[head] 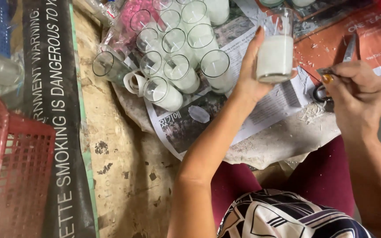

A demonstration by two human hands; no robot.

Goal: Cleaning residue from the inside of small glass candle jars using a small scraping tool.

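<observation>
Your right hand [360, 94] is closed around scissors [347, 57] above the wax shavings [311, 112] on the newspaper [270, 110]; keep the blades low and steady. Your left hand [252, 75] wraps the wax-filled glass candle [275, 48], held upright over the paper. Grip it firmly and level. Beyond, finished candle glasses [179, 53] stand clustered.

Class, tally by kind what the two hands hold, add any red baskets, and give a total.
Wax-filled glass, in the left hand: 1
Scissors, in the right hand: 1
Red basket: 1
Total: 3
</observation>
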